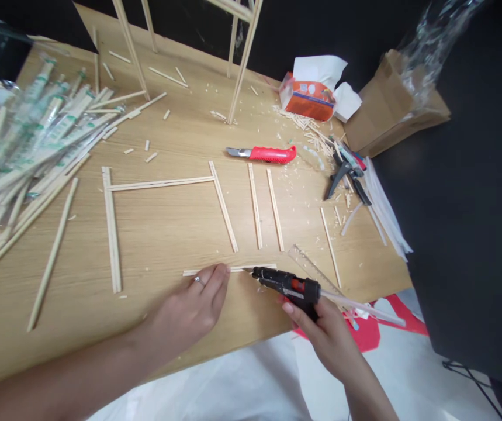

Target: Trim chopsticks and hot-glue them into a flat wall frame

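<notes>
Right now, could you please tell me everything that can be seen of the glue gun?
The glue gun has a black, plastic-looking body with a red part towards the rear and a narrow, pointed nozzle. A translucent glue stick juts from its back end. The right hand grips it, hiding most of the handle. It is by the table's near edge, nozzle pointing left at the paired wooden sticks; whether the tip touches them is unclear.

Upright stick frame (245, 60) cropped at top, wrapped chopsticks (42, 126) at left, paired sticks (237, 269) partly hidden by left hand (198, 301).
</notes>
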The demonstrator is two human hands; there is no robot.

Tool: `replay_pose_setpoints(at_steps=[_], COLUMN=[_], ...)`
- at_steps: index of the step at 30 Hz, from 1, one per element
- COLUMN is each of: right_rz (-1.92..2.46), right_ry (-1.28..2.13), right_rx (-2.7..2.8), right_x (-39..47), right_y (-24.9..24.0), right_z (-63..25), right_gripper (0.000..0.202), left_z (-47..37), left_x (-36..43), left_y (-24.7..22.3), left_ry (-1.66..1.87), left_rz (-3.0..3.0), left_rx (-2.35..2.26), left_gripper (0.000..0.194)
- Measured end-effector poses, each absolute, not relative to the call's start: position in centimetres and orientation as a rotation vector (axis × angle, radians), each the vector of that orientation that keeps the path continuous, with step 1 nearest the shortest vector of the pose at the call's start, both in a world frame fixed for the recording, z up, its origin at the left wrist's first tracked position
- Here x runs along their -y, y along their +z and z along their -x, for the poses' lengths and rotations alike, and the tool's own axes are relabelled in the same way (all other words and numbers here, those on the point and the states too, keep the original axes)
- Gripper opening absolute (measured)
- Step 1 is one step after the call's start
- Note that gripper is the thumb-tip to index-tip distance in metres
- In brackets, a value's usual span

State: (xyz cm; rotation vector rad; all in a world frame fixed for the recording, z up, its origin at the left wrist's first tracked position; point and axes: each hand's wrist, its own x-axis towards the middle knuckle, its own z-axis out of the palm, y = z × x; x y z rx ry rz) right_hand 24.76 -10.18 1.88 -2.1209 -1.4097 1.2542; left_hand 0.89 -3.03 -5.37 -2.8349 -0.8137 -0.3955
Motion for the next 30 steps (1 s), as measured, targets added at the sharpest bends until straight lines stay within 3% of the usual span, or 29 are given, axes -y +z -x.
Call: replay_pose_setpoints(at_steps=[30], right_rz=[2.197], right_ry=[1.100], right_rx=[1.450], right_x=[10.6], right_y=[2.0], right_z=[-29.0], right_gripper=[0.037], left_z=[-1.0], left_x=[3.1], left_y=[-5.3], left_ry=[-0.407], left_rz=[2.846], left_rx=[0.842], left_gripper=[0.040])
